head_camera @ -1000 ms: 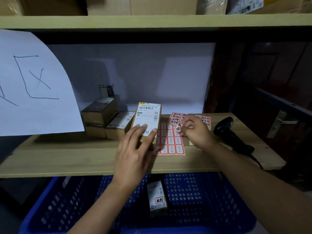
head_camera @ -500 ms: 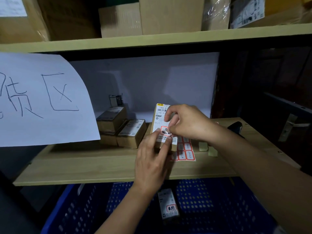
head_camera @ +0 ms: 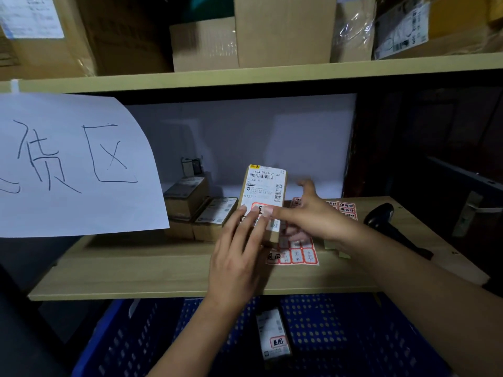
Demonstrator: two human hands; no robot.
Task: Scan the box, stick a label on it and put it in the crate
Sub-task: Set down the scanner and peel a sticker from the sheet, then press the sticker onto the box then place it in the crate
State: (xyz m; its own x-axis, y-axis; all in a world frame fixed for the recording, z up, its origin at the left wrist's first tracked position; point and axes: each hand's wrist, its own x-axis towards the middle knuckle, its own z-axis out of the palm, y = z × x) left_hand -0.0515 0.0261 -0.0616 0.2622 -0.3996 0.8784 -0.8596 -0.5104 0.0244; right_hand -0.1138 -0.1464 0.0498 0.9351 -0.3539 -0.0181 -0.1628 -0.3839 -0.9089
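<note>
The box (head_camera: pixel 264 197) stands tilted on the wooden shelf (head_camera: pixel 141 270), near the middle of it and a little back from the front edge, with its printed face toward the camera. The left hand (head_camera: pixel 239 257) supports it from the front and below, with the fingers stretched flat on the lower part of the face; it is not closed around the box. The right hand (head_camera: pixel 307 213) is open, and one fingertip presses the red-framed label (head_camera: pixel 260 208) onto the box, just under the printed text.

The label seems only partly pressed. If the finger lifts too early, one corner can stay loose and the label can peel off later in the crate (head_camera: pixel 340 330). The fingers hide part of the label, so I cannot tell if it lies flat or has a wrinkle.

The box rests against flat fingers only, so a strong push from the right hand can make it fall backward or slide toward the two brown boxes (head_camera: pixel 201 210) at the left.

The sticker sheet (head_camera: pixel 299 254) lies under the right wrist near the front edge, and a sleeve or wrist can drag it off, down into the crate below. The scanner (head_camera: pixel 381 216) lies near the right edge of the shelf, and the right forearm can knock it when the hand pulls back.
</note>
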